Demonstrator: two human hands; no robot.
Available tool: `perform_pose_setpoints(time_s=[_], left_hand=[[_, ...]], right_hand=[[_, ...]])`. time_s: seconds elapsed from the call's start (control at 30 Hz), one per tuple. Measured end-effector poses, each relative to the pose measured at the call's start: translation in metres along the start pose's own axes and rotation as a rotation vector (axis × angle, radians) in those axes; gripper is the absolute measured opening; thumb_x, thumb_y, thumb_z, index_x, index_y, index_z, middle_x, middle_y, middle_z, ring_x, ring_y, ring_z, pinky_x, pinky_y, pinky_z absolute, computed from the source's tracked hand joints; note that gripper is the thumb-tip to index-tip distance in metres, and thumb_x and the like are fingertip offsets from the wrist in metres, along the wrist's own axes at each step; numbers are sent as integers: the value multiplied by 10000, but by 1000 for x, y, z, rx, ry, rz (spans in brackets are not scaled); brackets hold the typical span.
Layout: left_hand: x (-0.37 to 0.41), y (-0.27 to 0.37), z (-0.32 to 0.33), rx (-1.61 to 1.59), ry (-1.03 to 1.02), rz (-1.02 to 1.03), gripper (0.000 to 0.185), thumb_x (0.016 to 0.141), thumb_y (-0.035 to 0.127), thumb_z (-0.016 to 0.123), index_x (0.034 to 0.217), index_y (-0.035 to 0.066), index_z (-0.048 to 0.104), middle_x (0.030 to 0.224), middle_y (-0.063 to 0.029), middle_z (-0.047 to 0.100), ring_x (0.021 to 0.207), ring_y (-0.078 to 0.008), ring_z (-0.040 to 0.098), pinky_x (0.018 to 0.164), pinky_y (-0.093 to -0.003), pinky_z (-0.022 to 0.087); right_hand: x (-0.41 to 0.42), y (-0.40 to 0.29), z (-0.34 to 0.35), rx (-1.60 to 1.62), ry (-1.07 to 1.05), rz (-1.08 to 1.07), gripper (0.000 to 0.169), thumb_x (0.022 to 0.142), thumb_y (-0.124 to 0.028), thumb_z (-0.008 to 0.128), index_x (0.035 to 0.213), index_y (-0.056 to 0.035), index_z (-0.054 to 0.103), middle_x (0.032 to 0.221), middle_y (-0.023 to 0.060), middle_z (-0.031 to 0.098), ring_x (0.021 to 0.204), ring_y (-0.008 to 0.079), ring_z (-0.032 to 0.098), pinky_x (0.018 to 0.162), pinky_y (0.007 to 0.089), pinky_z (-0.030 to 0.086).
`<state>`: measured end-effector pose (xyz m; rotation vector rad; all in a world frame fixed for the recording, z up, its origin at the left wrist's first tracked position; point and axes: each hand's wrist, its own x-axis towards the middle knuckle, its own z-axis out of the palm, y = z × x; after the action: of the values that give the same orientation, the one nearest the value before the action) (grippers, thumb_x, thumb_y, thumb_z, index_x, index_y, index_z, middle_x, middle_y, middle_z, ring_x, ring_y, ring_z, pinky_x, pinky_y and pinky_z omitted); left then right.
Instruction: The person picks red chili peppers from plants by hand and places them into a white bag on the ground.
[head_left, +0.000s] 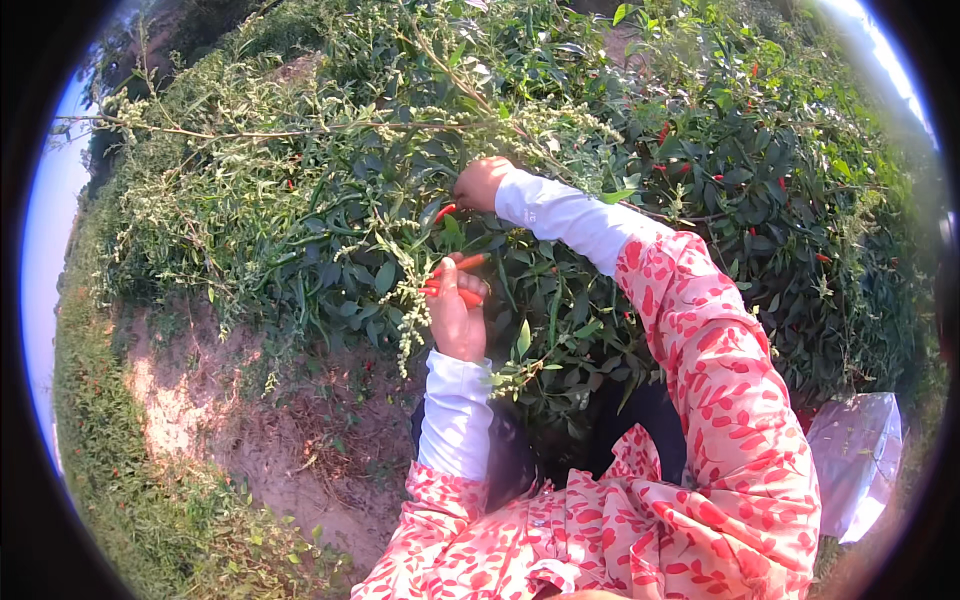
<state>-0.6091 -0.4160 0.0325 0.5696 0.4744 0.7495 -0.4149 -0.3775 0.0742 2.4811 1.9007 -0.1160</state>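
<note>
My left hand (459, 319) is closed around several red chili peppers (470, 297), whose ends stick out between thumb and fingers. Above it, my right hand (480, 184) reaches into the foliage, knuckles up. A red chili pepper (445, 213) shows just below its fingertips; the leaves and the hand hide whether the fingers grip it. Dark green leaves of the chili plants (382, 277) surround both hands. Long green chili peppers (555, 311) hang among the leaves to the right of my left hand. A weed's pale seed heads (411, 330) droop beside my left wrist.
A long thin weed stem (300, 133) crosses above the hands. More red chili peppers (664, 133) dot the plants at the right. A white plastic sack (859, 457) stands at the lower right. Bare soil (285, 480) runs along the lower left, with low green plants beyond it.
</note>
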Motion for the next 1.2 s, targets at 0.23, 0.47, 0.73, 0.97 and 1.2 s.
perform_pose_setpoints(time_s=[0.23, 0.47, 0.73, 0.97, 1.2], left_hand=[[-2, -1, 0, -35, 7, 38, 183, 902, 165, 468, 981, 1, 485, 673, 1, 444, 552, -83, 392, 526, -250, 357], [-8, 3, -2, -85, 5, 25, 154, 887, 195, 510, 839, 49, 507, 614, 13, 443, 517, -89, 427, 484, -235, 370], [0, 0, -5, 97, -245, 48, 322, 896, 339, 479, 940, 28, 551, 766, -51, 623, 550, -51, 435, 495, -197, 365], [-33, 19, 10, 194, -455, 125, 295, 915, 340, 435, 920, 63, 536, 729, 6, 567, 613, -49, 496, 524, -184, 365], [-61, 50, 7, 427, -780, 163, 240, 809, 278, 624, 873, 50, 583, 722, 16, 539, 611, -39, 482, 515, -209, 412]], right_hand=[[5, -23, 18, -71, 45, -38, 284, 667, -238, 644, 944, -177, 646, 870, 110, 643, 860, 295, 614, 725, 388, 495], [34, 41, 68, 211, -100, -14, 518, 539, -197, 723, 1040, -149, 600, 962, 137, 623, 889, 301, 596, 782, 358, 471], [-37, 59, 64, 1088, -109, -126, 208, 790, -122, 597, 980, -42, 570, 870, 4, 590, 762, 127, 523, 678, 293, 416], [-165, -58, -36, 790, 610, 29, 137, 879, -72, 428, 928, 34, 498, 694, 111, 563, 609, 216, 557, 568, 312, 422], [-225, -106, -39, 565, 471, -108, 190, 831, -60, 463, 977, 12, 560, 638, 129, 540, 535, 260, 562, 487, 313, 422]])
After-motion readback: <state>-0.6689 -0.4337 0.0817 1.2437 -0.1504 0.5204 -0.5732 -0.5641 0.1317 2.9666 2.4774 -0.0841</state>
